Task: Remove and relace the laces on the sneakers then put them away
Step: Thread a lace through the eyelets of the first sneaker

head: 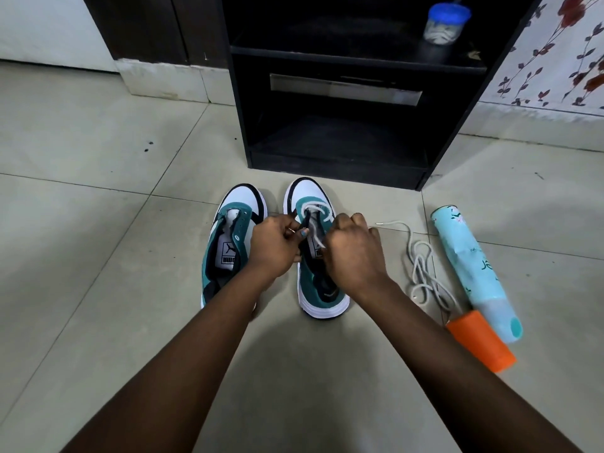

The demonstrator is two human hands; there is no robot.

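Both fists curled: left hand (273, 245) and right hand (351, 246) pinching limp white lace (313, 220) over right sneaker (322, 282). Soft, light; best gripped near stiff tip.

Two teal, white and black sneakers side by side on the floor, toes pointing away. Left sneaker (228, 243) unlaced, tongue and insole label exposed. Right sneaker (313, 276) partly laced at the front eyelets with a white lace (313, 212). Second white lace (425, 273) loose and coiled on the floor to the right, apart from both.
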